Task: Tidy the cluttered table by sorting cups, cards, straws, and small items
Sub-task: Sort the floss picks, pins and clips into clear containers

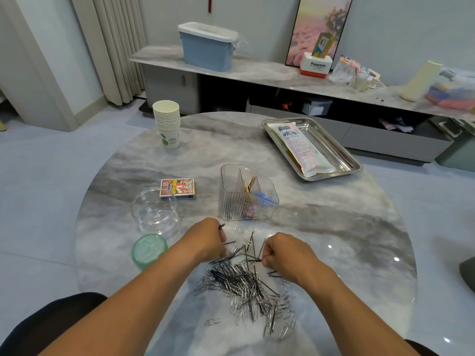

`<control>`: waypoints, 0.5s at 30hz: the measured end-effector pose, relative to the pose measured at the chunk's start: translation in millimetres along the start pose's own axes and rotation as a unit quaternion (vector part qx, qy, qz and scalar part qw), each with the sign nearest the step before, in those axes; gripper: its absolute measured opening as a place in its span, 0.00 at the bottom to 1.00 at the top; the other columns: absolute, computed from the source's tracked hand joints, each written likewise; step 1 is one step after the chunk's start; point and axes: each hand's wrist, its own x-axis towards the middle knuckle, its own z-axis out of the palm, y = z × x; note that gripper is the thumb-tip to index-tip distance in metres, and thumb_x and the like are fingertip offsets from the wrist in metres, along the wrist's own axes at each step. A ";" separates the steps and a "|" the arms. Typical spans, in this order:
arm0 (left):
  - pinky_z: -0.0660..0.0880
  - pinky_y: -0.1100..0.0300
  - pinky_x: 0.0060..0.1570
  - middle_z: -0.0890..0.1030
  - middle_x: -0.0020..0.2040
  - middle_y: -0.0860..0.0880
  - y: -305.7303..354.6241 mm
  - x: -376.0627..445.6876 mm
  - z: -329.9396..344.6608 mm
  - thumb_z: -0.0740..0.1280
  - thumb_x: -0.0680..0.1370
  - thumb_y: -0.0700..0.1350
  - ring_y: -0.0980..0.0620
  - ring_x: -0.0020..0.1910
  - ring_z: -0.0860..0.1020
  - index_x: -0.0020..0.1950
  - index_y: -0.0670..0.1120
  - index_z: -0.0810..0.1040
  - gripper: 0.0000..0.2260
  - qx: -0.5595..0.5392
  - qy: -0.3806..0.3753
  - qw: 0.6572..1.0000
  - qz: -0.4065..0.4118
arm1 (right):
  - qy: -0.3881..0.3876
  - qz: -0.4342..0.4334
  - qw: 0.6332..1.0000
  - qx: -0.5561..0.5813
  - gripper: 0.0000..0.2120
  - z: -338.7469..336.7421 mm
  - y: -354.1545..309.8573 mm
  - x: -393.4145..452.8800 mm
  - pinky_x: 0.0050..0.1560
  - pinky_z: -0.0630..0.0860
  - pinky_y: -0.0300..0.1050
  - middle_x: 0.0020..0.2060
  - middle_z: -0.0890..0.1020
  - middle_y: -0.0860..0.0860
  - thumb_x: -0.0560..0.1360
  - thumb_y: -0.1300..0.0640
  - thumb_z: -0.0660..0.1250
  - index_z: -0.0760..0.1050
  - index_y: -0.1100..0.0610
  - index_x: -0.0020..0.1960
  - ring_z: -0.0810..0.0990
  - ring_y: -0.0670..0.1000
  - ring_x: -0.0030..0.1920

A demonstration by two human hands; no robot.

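Note:
A heap of black hairpins and silver paper clips (pixel 246 286) lies on the round marble table (pixel 334 227) in front of me. My left hand (pixel 208 240) holds a small bunch of black hairpins (pixel 221 226) in curled fingers at the heap's far left edge. At the far right edge my right hand (pixel 282 253) pinches a black hairpin (pixel 253 260) that lies on the table. Behind the heap stands a clear divided organizer (pixel 248 194) with clothespins and small coloured items inside.
A clear round jar (pixel 154 209) and its green lid (pixel 149 250) sit at left, a card box (pixel 177 188) behind them. A stack of paper cups (pixel 167 122) stands far left. A steel tray (pixel 344 150) holds a straw pack (pixel 303 150).

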 end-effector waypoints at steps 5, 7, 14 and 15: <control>0.79 0.53 0.49 0.84 0.46 0.48 2.0 -1.3 9.7 0.80 0.70 0.48 0.47 0.47 0.82 0.50 0.45 0.81 0.14 0.136 0.009 0.991 0.004 | 0.047 0.007 0.998 0.029 0.09 2.3 4.1 1.2 0.40 0.69 0.43 0.46 0.78 0.43 0.75 0.51 0.74 0.77 0.49 0.53 0.78 0.49 0.47; 0.79 0.54 0.46 0.84 0.45 0.48 3.8 0.1 13.0 0.79 0.71 0.48 0.47 0.46 0.82 0.49 0.45 0.82 0.12 0.158 0.011 0.987 0.014 | 0.064 0.016 0.996 0.059 0.17 6.5 0.3 2.1 0.40 0.69 0.43 0.49 0.78 0.44 0.73 0.45 0.76 0.76 0.47 0.58 0.78 0.48 0.47; 0.77 0.55 0.41 0.83 0.45 0.48 -1.6 6.7 18.5 0.68 0.76 0.38 0.47 0.46 0.82 0.48 0.44 0.82 0.05 0.194 0.009 0.980 0.051 | 0.052 0.001 0.995 0.090 0.04 7.6 -2.8 7.5 0.39 0.75 0.41 0.41 0.82 0.42 0.74 0.52 0.75 0.83 0.48 0.48 0.81 0.44 0.42; 0.75 0.55 0.40 0.83 0.46 0.47 -2.6 7.4 19.5 0.66 0.77 0.37 0.46 0.46 0.81 0.49 0.44 0.81 0.06 0.192 0.005 0.980 0.054 | 0.045 -0.002 0.996 0.078 0.01 5.6 -2.4 6.3 0.39 0.75 0.41 0.40 0.83 0.42 0.74 0.53 0.75 0.83 0.49 0.45 0.80 0.44 0.42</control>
